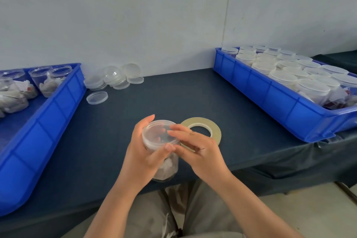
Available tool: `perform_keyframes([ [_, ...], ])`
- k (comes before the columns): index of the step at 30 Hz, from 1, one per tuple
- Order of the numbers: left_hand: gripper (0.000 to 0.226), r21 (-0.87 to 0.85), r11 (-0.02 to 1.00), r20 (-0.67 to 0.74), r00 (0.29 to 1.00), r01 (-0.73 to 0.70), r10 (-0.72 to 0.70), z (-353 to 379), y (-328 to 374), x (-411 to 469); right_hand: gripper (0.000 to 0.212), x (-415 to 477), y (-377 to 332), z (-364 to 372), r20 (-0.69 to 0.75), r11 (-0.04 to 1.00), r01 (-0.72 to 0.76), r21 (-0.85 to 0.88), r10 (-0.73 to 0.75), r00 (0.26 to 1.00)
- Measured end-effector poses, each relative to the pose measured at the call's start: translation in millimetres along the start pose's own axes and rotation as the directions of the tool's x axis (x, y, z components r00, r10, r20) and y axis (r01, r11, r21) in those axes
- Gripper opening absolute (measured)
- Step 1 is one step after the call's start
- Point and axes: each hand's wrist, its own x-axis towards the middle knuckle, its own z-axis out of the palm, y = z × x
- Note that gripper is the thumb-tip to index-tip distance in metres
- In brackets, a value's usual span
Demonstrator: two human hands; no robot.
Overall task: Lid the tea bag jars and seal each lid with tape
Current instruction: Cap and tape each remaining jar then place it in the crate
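Note:
A clear plastic jar of tea bags stands near the table's front edge with a clear lid on its mouth. My left hand grips the jar around its upper part, thumb across the front. My right hand rests its straight fingers on the lid's right side. A flat roll of pale tape lies on the dark table just behind my right hand, which partly covers it.
A blue tray at the left holds open jars of tea bags. Loose clear lids lie by the wall, one lid apart. A blue tray at the right holds several lidded jars.

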Motion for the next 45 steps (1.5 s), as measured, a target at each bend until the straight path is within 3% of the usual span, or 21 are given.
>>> perform_keyframes([
  [7,0.079,-0.066,0.997,0.082,0.996,-0.029,0.035,-9,-13,4,0.035,5,2,-14,0.111,0.982,0.091,-0.164,-0.074,0.991],
  [12,0.083,-0.145,0.989,0.151,0.988,0.003,0.019,-10,-17,-4,0.067,6,-20,-3,0.136,0.929,-0.025,-0.37,0.081,0.987],
  [16,0.066,-0.156,0.987,0.104,0.994,0.032,-0.016,-7,-20,-13,0.095,5,-37,7,0.201,0.812,0.052,-0.581,0.082,0.976],
  [18,0.07,-0.142,0.989,0.084,0.996,0.026,-0.014,-6,-23,-14,0.106,5,-42,6,0.198,0.774,0.04,-0.631,0.11,0.974],
  [21,0.079,-0.202,0.979,-0.004,1.0,0.02,-0.021,-10,-36,-11,0.111,14,-56,-24,0.086,0.779,-0.084,-0.621,0.175,0.981],
  [24,0.077,-0.23,0.968,-0.045,0.993,0.1,-0.113,-14,-49,-8,0.105,34,-81,-88,-0.138,0.752,-0.209,-0.625,0.156,0.978],
  [29,0.063,-0.127,0.981,-0.045,0.988,0.144,-0.15,-13,-61,-9,0.099,60,-131,-214,-0.515,0.7,-0.399,-0.592,0.052,0.855],
  [31,0.065,-0.116,0.982,-0.047,0.987,0.148,-0.154,-13,-63,-8,0.108,62,-143,-260,-0.581,0.723,-0.461,-0.514,0.102,0.807],
  [33,0.065,-0.128,0.981,-0.058,0.986,0.146,-0.155,-12,-65,-7,0.117,53,-149,-306,-0.553,0.766,-0.468,-0.44,0.179,0.814],
  [35,0.066,-0.128,0.981,-0.065,0.986,0.146,-0.156,-13,-66,-7,0.09,52,-146,-336,-0.523,0.743,-0.53,-0.409,0.286,0.803],
  [37,0.065,-0.114,0.982,-0.064,0.985,0.149,-0.157,-14,-67,-7,0.06,57,-139,-347,-0.53,0.639,-0.645,-0.419,0.405,0.745],
  [41,0.065,-0.055,0.987,-0.052,0.987,0.149,-0.152,-16,-70,-8,0.032,63,-114,-354,-0.542,0.534,-0.684,-0.497,0.424,0.726],
  [45,0.059,-0.037,0.986,-0.032,0.986,0.164,-0.166,-16,-63,-10,0.033,66,-98,-361,-0.567,0.435,-0.665,-0.607,0.349,0.746],
])
